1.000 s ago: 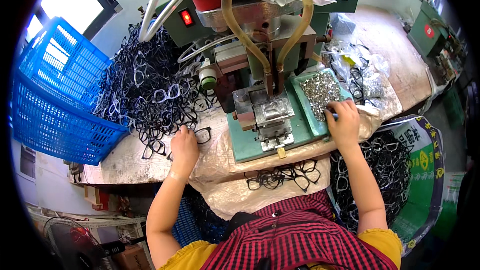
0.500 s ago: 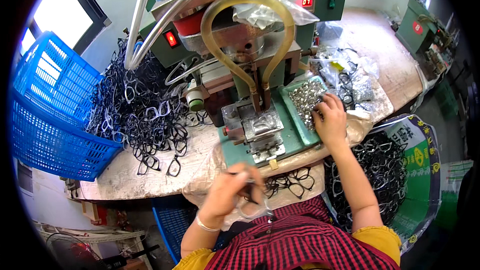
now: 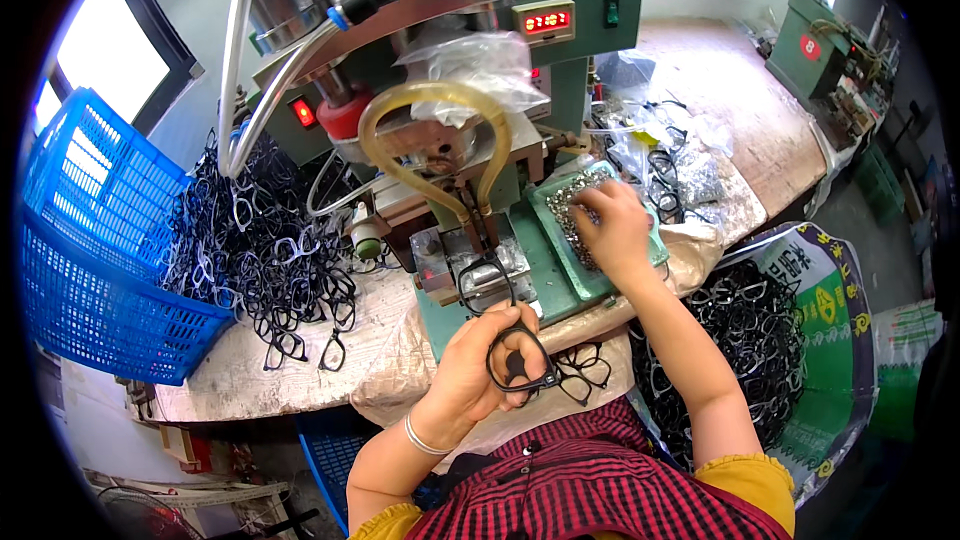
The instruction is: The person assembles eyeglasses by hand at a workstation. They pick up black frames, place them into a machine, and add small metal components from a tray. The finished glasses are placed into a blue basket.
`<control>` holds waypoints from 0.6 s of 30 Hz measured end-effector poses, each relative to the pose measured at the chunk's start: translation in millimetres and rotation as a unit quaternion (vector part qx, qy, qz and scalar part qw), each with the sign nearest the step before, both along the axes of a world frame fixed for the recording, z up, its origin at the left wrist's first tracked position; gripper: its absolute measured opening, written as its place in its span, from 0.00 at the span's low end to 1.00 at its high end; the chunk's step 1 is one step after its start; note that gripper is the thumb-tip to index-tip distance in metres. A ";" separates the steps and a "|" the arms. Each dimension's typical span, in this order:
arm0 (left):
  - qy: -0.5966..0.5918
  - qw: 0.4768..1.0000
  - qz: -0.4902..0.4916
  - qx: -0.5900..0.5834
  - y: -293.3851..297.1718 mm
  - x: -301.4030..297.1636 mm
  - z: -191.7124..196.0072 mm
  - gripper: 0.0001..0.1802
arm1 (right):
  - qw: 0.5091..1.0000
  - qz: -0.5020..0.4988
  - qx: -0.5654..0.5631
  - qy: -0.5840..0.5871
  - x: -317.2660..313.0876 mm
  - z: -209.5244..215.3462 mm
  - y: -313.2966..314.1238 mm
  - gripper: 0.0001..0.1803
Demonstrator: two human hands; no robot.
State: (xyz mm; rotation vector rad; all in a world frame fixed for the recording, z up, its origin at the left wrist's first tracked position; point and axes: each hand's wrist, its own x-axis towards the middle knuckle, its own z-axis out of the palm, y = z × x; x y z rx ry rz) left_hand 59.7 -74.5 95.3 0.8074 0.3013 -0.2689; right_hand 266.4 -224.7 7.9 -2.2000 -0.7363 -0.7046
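My left hand (image 3: 468,365) is closed on a black eyeglass frame (image 3: 546,378) just in front of the machine. One lens rim circles the fingers, and the other stands up before the metal fixture (image 3: 432,262). My right hand (image 3: 618,232) reaches over a green tray (image 3: 592,290) of small shiny metal parts (image 3: 556,206). Its thumb and fingers are bent together at the parts; whatever lies between the fingertips is hidden. Several dark eyeglass frames (image 3: 584,372) lie by the bench edge, beside my left hand.
A green press with a looped yellowish hose (image 3: 372,130) stands ahead. At left, a tilted blue basket (image 3: 110,285) adjoins a heap of black frames (image 3: 240,230). More frames (image 3: 735,340) fill a printed sack (image 3: 835,370) at right. Plastic bags (image 3: 700,175) lie behind the tray.
My left hand has moved up toward the fixture, and its eyeglass frame has turned upright. My right hand stays at the tray, its fingers curled more. The whole view has shifted slightly.
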 end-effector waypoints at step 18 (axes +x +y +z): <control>0.047 0.674 0.405 0.616 154.9 -141.8 -47.2 0.06 | 0.984 -0.058 0.013 0.169 29.6 -8.7 -44.5 0.07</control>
